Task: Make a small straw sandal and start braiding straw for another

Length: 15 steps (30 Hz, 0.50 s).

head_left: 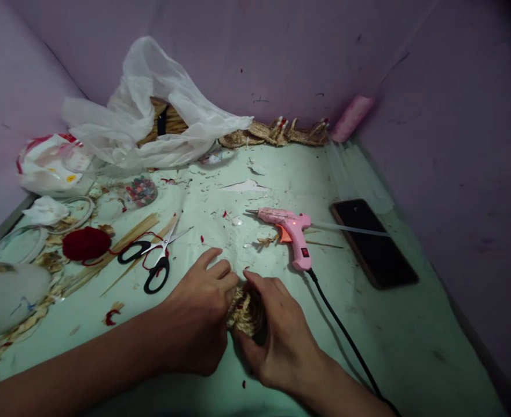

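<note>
Near the front of the table, a small coiled piece of braided straw sits between my two hands. My left hand pinches its left side, with the thumb side hidden behind the fist. Around its right side curves my right hand, thumb below and fingers above. Beyond them to the right lies a pink hot glue gun, its small light lit orange and a clear glue stick in its back. Black-handled scissors lie spread on the left, a strand of red yarn running across them.
A ball of red yarn, straw strips and a jar of beads are at left. A phone rests at right. Along the back wall are a white plastic bag and several braided straw pieces. The gun's black cord trails forward.
</note>
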Available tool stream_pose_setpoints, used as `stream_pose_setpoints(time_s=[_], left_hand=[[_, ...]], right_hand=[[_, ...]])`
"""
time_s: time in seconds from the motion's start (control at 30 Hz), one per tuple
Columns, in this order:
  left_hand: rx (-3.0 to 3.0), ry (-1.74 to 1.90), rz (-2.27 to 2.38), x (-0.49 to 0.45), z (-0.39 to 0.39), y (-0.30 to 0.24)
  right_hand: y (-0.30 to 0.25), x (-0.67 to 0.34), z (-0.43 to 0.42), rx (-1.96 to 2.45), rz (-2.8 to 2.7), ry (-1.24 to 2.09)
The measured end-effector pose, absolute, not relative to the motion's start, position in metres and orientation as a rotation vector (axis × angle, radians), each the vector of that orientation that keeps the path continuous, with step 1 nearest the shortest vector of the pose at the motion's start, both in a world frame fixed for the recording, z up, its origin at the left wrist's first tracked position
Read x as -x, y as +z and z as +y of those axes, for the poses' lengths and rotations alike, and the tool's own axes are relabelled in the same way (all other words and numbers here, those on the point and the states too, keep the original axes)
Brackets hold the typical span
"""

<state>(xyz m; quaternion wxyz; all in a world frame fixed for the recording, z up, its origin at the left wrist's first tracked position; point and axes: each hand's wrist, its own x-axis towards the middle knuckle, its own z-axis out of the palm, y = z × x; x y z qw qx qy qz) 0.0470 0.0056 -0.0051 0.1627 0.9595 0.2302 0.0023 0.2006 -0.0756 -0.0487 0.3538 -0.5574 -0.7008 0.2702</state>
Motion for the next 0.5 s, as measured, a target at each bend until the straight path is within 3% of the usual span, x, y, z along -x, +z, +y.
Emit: stream_pose_setpoints(time_s=[0.5], left_hand=[[-2.723,0.001,0.668,-0.0483,0.0052,-0.0059]], right_hand=[[-0.0489,-0.1990,-0.0748,1.437,-1.810,0.697]])
